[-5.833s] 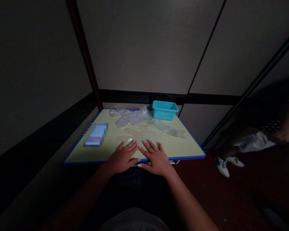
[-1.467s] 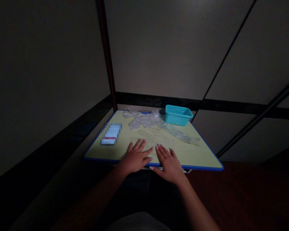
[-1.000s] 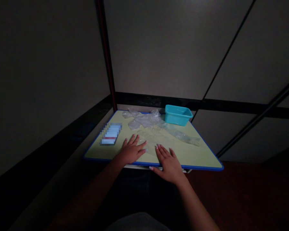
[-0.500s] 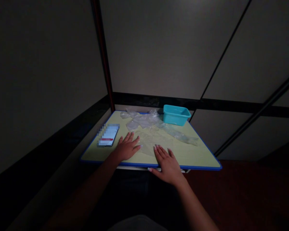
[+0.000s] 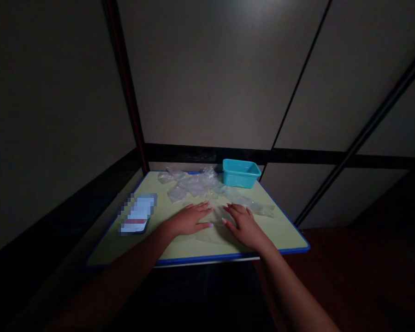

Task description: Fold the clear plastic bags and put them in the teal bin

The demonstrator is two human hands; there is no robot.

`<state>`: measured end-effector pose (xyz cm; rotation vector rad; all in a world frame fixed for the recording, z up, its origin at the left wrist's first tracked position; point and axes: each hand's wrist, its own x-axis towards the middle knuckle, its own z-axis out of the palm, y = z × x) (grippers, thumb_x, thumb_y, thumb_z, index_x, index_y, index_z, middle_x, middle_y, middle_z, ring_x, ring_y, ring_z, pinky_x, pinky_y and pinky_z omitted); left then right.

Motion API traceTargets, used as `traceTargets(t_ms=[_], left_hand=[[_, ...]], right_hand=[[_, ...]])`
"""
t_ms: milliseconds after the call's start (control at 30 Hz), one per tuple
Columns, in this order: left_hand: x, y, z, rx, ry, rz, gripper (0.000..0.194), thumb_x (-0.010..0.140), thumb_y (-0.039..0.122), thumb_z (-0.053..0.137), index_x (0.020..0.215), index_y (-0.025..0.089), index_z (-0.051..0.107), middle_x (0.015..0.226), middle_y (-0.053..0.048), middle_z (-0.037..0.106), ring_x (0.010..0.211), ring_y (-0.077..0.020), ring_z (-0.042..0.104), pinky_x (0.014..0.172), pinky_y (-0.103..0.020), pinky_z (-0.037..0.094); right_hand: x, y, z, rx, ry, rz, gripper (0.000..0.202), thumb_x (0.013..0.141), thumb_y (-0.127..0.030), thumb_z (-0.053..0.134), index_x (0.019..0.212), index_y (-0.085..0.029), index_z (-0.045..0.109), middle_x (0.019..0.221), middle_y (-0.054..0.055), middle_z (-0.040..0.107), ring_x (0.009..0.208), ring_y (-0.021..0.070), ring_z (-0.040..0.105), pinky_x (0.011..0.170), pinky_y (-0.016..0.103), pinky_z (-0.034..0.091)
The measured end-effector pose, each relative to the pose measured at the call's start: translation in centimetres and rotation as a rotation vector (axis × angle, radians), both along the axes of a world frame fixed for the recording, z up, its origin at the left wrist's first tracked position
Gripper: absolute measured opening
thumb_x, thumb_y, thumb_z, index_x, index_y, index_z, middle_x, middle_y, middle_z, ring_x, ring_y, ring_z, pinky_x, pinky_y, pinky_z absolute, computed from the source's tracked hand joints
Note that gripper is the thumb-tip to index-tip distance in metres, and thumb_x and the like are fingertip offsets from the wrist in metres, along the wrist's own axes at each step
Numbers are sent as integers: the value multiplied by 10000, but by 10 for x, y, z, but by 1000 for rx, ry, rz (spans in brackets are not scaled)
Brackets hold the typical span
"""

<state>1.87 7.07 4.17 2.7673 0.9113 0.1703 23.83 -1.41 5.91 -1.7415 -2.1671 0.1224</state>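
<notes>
Clear film [image 5: 215, 230] on counter [image 5: 283, 237].
Left hand [image 5: 188, 221], right hand [image 5: 244, 226]: fingers extended, holding nothing; contact unclear; light, even pressure seemed best.

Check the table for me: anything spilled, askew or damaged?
No spill or damage is evident. Only the clear plastic looks untidy: crumpled pieces lie scattered beyond the left hand and right hand. The teal bin stands upright.
</notes>
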Motion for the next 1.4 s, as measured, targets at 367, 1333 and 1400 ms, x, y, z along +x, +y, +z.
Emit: traceTargets(t_ms=[367, 1333, 1400], left_hand=[[-3, 1, -5, -29, -8, -115, 663, 832, 567, 541, 1408, 285, 372, 1513, -72, 266, 1393, -243, 258, 1120, -523, 126], [0, -2, -12, -42, 3, -113, 649, 865, 522, 508, 1440, 297, 309, 1521, -45, 257, 1399, -232, 240, 1133, -464, 133], [0, -2, -12, -42, 12, -109, 651, 866, 520, 507, 1442, 299, 300, 1522, -46, 255, 1399, -230, 240, 1133, -467, 128]], right_hand=[[-7, 115, 12, -255, -125, -49, 205, 830, -266, 583, 850, -120, 726, 884, 137, 727, 781, 197, 658, 665, 234, 424], [1, 118, -11, -238, 135, -26, 191, 789, -258, 630, 887, -122, 721, 780, 63, 710, 677, 147, 587, 598, 212, 389], [1, 119, -13, -251, 157, -12, 199, 753, -259, 661, 871, -112, 725, 747, 58, 703, 652, 143, 570, 585, 213, 384]])
